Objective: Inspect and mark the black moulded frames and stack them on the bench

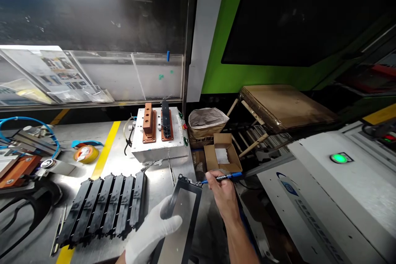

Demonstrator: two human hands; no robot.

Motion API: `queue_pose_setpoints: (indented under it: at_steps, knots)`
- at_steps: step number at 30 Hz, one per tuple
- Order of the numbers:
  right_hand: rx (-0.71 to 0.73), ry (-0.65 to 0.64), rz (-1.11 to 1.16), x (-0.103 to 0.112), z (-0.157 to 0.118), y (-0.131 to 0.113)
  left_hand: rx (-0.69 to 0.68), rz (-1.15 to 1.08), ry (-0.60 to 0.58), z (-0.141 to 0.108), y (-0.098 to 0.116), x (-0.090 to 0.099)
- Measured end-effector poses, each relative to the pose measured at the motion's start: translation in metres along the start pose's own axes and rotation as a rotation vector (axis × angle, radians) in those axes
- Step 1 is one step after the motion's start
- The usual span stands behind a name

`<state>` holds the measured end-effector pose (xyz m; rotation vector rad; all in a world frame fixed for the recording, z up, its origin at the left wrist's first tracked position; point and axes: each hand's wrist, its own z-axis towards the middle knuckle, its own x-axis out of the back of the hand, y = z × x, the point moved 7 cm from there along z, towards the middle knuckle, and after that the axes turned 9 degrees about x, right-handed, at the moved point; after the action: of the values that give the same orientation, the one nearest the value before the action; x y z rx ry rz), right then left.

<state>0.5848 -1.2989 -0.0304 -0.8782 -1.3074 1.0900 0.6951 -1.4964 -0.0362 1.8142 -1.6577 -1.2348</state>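
Note:
My left hand (153, 229), in a white glove, grips the left side of a black-framed rectangular part (182, 218) with a pale, flat middle; its thumb lies across the face. My bare right hand (223, 194) holds a blue marker pen (230, 175), its tip at the part's top right corner. Left of my gloved hand, several long black plastic pieces (107, 206) lie side by side on the metal table (123, 156). Behind them a white fixture box (161, 152) carries a brown block (147, 121) and a black piece (166, 119) in a brown holder.
Yellow tape rolls (86, 154) lie at the left, near an orange-and-metal device (20, 171) with blue hoses. Beyond the table's right edge are a paper sack (207, 126), an open cardboard box (222, 140) and a rack (287, 105). A white machine (340, 185) stands at the right.

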Motion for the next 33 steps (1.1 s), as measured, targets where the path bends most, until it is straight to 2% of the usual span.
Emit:
queue_pose_setpoints:
  at_steps: [5, 11, 15, 19, 22, 27, 29, 33]
  knots:
    - [0.006, 0.118, 0.022, 0.009, 0.003, -0.007, 0.04, 0.016, -0.011, 0.0, -0.002, 0.001]
    - [0.124, -0.056, 0.179, -0.014, 0.007, -0.031, 0.021, 0.137, 0.041, 0.002, 0.003, -0.003]
    - [0.121, -0.103, 0.18, -0.025, 0.008, -0.036, -0.011, 0.123, 0.041, 0.003, 0.005, -0.007]
    - [0.102, -0.108, 0.102, -0.026, 0.007, -0.032, -0.01, 0.175, 0.075, 0.002, 0.001, -0.006]
    - [0.086, -0.013, 0.05, -0.018, 0.005, -0.028, 0.013, 0.164, 0.075, 0.0, 0.0, -0.006]
    - [0.074, 0.219, 0.219, 0.006, -0.008, -0.017, 0.0, -0.036, 0.044, -0.002, 0.005, -0.007]
    - [0.063, 0.215, 0.246, 0.014, -0.018, -0.012, -0.012, -0.199, 0.076, 0.0, 0.007, -0.002]
    - [0.085, 0.092, 0.185, 0.018, -0.05, -0.015, -0.028, -0.38, 0.253, 0.006, 0.008, 0.015]
